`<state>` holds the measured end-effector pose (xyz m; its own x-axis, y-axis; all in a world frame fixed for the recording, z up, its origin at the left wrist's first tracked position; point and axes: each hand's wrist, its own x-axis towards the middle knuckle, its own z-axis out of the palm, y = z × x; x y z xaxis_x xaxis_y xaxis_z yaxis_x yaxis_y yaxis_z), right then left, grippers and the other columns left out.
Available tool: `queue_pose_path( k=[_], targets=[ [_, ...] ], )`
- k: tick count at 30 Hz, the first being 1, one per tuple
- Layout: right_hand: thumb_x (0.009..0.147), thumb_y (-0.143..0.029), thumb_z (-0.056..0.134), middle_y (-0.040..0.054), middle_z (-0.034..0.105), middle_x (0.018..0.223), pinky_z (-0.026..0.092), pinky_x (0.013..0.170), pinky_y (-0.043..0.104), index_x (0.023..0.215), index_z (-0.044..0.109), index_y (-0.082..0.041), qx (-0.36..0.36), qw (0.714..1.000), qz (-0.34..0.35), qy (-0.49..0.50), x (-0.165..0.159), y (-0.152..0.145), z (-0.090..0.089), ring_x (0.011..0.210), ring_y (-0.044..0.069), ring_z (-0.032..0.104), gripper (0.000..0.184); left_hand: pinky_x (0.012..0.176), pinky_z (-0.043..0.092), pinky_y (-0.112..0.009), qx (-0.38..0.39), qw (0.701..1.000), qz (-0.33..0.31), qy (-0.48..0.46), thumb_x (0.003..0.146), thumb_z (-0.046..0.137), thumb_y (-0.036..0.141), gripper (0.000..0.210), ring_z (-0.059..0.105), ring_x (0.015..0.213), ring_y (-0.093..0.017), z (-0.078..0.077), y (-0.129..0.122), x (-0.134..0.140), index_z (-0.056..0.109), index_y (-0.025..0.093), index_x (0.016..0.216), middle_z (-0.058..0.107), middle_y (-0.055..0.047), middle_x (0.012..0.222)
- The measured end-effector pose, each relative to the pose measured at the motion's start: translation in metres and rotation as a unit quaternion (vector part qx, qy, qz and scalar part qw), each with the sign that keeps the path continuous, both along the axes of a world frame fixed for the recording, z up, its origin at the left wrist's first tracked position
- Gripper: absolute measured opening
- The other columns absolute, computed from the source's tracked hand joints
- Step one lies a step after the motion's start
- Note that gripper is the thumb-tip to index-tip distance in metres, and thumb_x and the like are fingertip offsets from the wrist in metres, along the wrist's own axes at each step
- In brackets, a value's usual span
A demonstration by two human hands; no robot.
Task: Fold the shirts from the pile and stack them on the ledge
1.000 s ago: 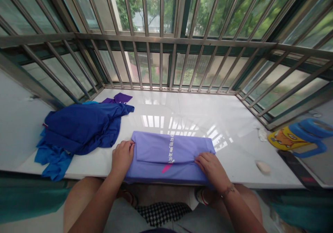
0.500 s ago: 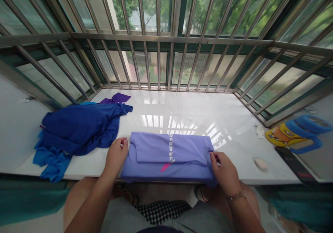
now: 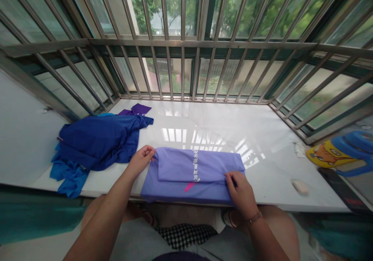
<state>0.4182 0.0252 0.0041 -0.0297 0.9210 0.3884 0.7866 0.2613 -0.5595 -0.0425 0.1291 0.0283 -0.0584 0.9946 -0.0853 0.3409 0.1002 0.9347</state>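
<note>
A lavender shirt (image 3: pixel 175 165) with white lettering and a pink mark lies folded over at the front of the white ledge. Part of it hangs over the ledge's front edge. My left hand (image 3: pixel 143 158) is closed in a pinch on the fabric at its far left corner. On the other side, my right hand (image 3: pixel 241 191) pinches the shirt near the lower right of the folded flap. Its thumb and forefinger rest at the flap's edge, and the other fingers curl underneath.
A pile of dark blue clothing (image 3: pixel 100 140), with lighter blue cloth (image 3: pixel 70 179) under it and purple cloth (image 3: pixel 141 109) behind, lies left. To the right are a yellow-and-blue bottle (image 3: pixel 335 154), a phone (image 3: pixel 340 189) and a small beige block (image 3: pixel 301 187). Metal bars (image 3: pixel 186 43) line the window.
My left hand has moved up to the shirt's far left corner. My right hand has shifted left from the shirt's right side to the flap's lower edge. The view has shifted slightly.
</note>
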Motion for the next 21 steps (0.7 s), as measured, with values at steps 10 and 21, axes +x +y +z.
queue_pose_path(
  k=[10,21],
  targets=[
    [0.113,-0.048,0.048,0.0069,0.073,0.092,0.054,0.085,0.037,0.094,0.068,-0.025,0.014,1.000,-0.023,-0.002,0.001,0.002,-0.005,0.088,0.024,0.069,0.036,0.052,0.038,-0.028,-0.045,0.991,0.001,0.127,0.079,0.066,0.067,0.044,0.061,0.048,-0.019,-0.017,0.002,-0.006,0.057,0.028,0.096,0.061,0.008,0.055],
    [0.112,-0.046,0.047,0.0073,0.072,0.092,0.052,0.087,0.040,0.095,0.067,-0.025,0.022,0.998,-0.028,-0.043,-0.006,0.003,-0.009,0.090,0.026,0.067,0.034,0.059,0.046,-0.029,-0.025,0.990,0.045,0.132,0.063,0.081,0.051,0.057,0.064,0.061,-0.019,-0.029,-0.011,-0.018,0.062,0.024,0.109,0.066,0.006,0.070]
  ],
)
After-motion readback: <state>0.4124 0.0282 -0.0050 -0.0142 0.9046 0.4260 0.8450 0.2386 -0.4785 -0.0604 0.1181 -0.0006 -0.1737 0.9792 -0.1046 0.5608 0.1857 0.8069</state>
